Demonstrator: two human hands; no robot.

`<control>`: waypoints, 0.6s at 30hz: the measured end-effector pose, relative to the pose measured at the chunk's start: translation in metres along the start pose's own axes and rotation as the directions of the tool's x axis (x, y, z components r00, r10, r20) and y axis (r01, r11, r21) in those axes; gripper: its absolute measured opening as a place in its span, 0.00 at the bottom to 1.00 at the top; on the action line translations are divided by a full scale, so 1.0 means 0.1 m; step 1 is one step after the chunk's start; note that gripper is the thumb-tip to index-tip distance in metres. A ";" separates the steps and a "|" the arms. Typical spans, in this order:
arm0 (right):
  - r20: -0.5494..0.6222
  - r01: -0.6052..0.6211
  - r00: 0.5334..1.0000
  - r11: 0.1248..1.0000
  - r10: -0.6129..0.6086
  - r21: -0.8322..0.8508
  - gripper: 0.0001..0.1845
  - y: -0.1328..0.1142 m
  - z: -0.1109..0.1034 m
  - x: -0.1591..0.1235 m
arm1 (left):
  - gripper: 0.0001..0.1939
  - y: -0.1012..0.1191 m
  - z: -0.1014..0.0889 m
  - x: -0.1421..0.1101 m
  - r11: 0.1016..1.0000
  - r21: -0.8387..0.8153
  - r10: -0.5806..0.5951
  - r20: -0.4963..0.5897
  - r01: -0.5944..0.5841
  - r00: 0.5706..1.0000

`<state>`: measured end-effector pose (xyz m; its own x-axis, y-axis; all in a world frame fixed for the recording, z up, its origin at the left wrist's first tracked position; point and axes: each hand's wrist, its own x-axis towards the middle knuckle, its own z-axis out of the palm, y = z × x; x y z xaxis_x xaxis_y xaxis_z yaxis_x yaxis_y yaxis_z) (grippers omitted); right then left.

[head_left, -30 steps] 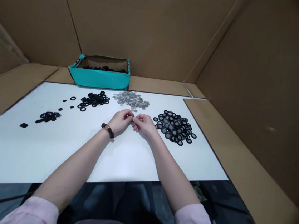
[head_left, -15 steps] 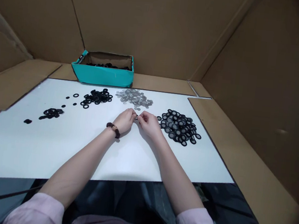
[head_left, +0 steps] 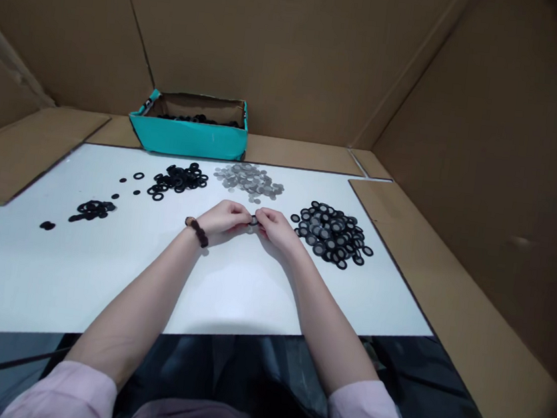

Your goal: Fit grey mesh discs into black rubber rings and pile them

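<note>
Between the fingertips of both hands is a small black ring (head_left: 254,220), its centre partly covered. My left hand (head_left: 226,217) pinches its left side, with a dark beaded bracelet (head_left: 197,231) on that wrist. From the other side my right hand (head_left: 277,227) grips the same ring, thumb and fingers closed. Just beyond the hands lies a pile of translucent grey discs (head_left: 250,179). To the right of my right hand is a heap of black rings with grey centres (head_left: 333,235).
A pile of plain black rings (head_left: 179,178) lies at the back left of the white table (head_left: 114,277). Nearer the left edge is a smaller black cluster (head_left: 91,210). A teal box (head_left: 190,138) holding black pieces stands behind, with cardboard walls (head_left: 286,55) around.
My left wrist has swung left and turned, so the hand lies flatter. The ring shows more between the fingertips. My right hand stays nearly in place; the whole view has shifted slightly.
</note>
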<state>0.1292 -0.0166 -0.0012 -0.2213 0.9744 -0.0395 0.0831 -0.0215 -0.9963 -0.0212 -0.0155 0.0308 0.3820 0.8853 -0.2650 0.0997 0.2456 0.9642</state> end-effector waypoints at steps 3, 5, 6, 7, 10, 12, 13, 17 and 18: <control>0.056 -0.017 0.998 0.997 0.013 0.073 0.20 -0.01 0.01 0.00 | 0.11 0.02 0.02 -0.01 0.999 -0.039 -0.012 -0.018 0.012 1.000; 0.048 -0.015 0.999 0.995 0.010 0.101 0.20 -0.02 0.02 -0.01 | 0.13 -0.02 0.05 0.02 0.998 -0.055 0.013 -0.021 -0.015 1.000; 0.033 -0.011 0.999 0.995 0.008 0.101 0.21 -0.02 0.02 -0.01 | 0.13 -0.04 0.07 0.04 0.997 -0.065 0.030 -0.028 -0.032 0.999; 0.014 -0.008 1.000 0.996 0.007 0.092 0.21 -0.03 0.02 -0.02 | 0.14 -0.06 0.08 0.05 0.996 -0.073 0.041 -0.040 -0.044 0.998; -0.031 -0.011 0.999 0.999 0.012 0.043 0.22 -0.03 0.02 -0.04 | 0.16 -0.10 0.08 0.08 0.999 -0.039 0.031 -0.074 -0.034 0.997; -0.043 -0.009 0.999 1.000 0.010 0.021 0.22 -0.03 0.02 -0.06 | 0.16 -0.10 0.06 0.08 1.000 0.024 0.022 -0.080 -0.020 0.997; -0.049 0.000 0.999 1.000 0.001 0.016 0.21 -0.02 0.02 -0.06 | 0.17 -0.10 0.06 0.09 0.999 0.050 0.025 -0.084 -0.021 0.996; -0.068 0.038 0.997 0.998 -0.034 0.058 0.22 -0.01 0.05 -0.05 | 0.16 -0.09 0.06 0.08 0.999 -0.020 0.047 -0.121 -0.049 0.992; -0.060 0.026 0.998 0.996 -0.021 0.090 0.23 -0.02 0.06 -0.04 | 0.16 -0.09 0.06 0.07 0.997 -0.053 0.040 -0.113 -0.046 0.993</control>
<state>0.1243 -0.0222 0.0005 -0.1647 0.9862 -0.0140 -0.0102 -0.0158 -0.9998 -0.0136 -0.0142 0.0206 0.2793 0.9335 -0.2251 0.0327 0.2251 0.9738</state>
